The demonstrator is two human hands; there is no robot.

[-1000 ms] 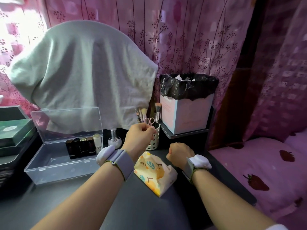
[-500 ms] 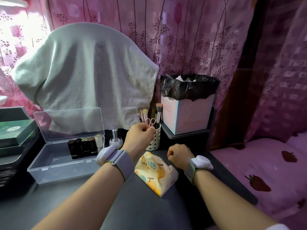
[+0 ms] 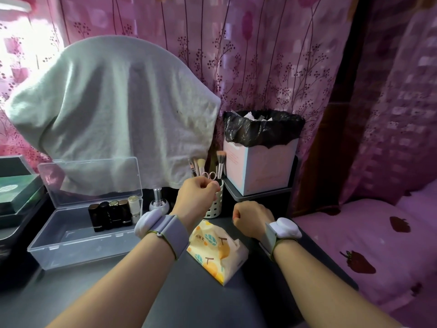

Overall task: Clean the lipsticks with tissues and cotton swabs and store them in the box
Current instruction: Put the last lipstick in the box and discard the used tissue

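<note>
Several lipsticks (image 3: 111,215) stand upright in a row against the back wall of a clear plastic box (image 3: 78,243), whose lid is tipped open behind them. A yellow patterned tissue pack (image 3: 217,253) lies on the dark table between my wrists. My left hand (image 3: 197,197) hovers with curled fingers in front of a white perforated cup (image 3: 216,205) holding brushes and small scissors; nothing shows in its fingers. To the right of the tissue pack, my right hand (image 3: 250,218) is a fist low over the table, holding nothing.
A pink bin (image 3: 262,171) lined with a black bag sits on a raised shelf at the back right. A small silver bottle (image 3: 159,202) stands beside the box. Green boxes (image 3: 16,192) are stacked at the left. A towel (image 3: 113,110) hangs behind; a pink bed (image 3: 366,245) lies right.
</note>
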